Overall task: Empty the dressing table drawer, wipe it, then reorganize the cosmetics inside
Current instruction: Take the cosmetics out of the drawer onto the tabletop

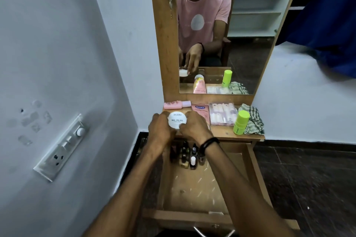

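Both hands grasp the white jar (177, 120) – left hand (160, 128) and right hand (194, 125) curl round its sides, label up, just above the counter (221, 132) front edge. The drawer (202, 188) is pulled open below, with small bottles (189, 157) grouped at its back, probably to leave room for bigger items. Pink bottle (176, 104), nail box (223, 113), green stick (240, 122) and cloth (254, 119) are parked on the counter – likely waiting to go back in.
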